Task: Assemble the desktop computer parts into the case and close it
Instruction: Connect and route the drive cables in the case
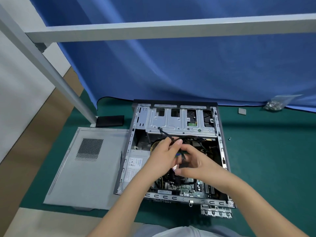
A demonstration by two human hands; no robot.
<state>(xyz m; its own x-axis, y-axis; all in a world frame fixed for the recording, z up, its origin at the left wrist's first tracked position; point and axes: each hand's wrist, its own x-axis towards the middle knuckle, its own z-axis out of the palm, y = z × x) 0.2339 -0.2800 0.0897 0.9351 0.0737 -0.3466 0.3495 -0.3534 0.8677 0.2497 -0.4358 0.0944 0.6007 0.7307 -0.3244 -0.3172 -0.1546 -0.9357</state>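
Observation:
The open grey computer case point(222, 147) lies flat on a green mat, its motherboard point(188, 189) and power supply point(135, 166) exposed. Above the case's middle, my left hand point(162, 156) grips a bundle of black cables point(168, 136) that runs up toward the metal drive cage point(179, 122). My right hand point(195, 163) pinches a black cable connector point(183, 161) between thumb and fingers, right beside the left hand. The case's grey side panel point(89, 166), with a mesh vent, lies flat to the left of the case.
A black rectangular part point(110, 120) lies behind the side panel. A loose screw point(229, 138), a small grey square piece point(242, 111) and a plastic bag of screws point(275, 103) sit to the right. A metal bracket point(216, 212) lies at the case's near corner. A blue curtain point(188, 65) hangs behind.

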